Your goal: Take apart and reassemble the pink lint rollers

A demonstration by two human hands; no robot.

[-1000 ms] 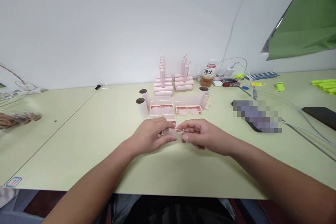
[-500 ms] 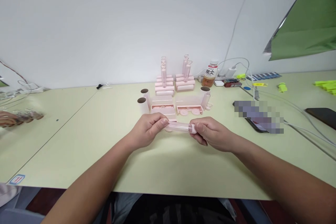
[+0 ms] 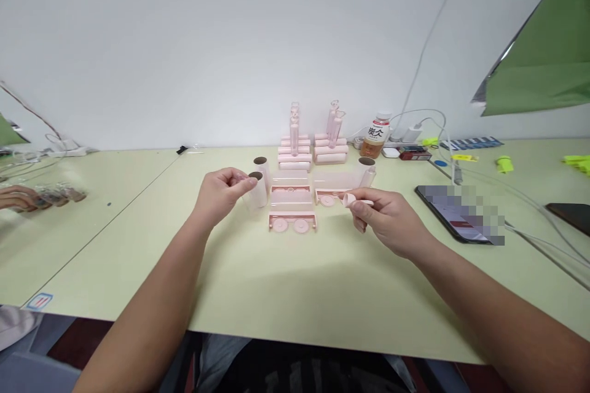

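Observation:
My left hand (image 3: 221,196) is closed on a clear plastic tube (image 3: 250,199), held at its upper end beside the white cardboard-lined rolls. In my right hand (image 3: 382,215) is a small pale pink cap (image 3: 351,200), pinched between thumb and fingers. Between the hands lie open pink cases; the nearest pink case (image 3: 293,223) has two round discs on its front. Another pink case (image 3: 328,198) sits partly behind my right hand. One white roll (image 3: 259,189) stands just right of my left fingertips, with a second roll (image 3: 260,166) behind it.
Closed pink cases (image 3: 330,150) are lined up near the wall, with slim pink tubes (image 3: 295,137) standing on them. To their right are a drink bottle (image 3: 372,135), a phone (image 3: 454,215) and white cables. Another person's hand (image 3: 16,198) is at far left.
The tube and the pink cap have come apart. My left hand has moved left and up with the tube, while my right hand keeps the cap. The nearest case is now uncovered.

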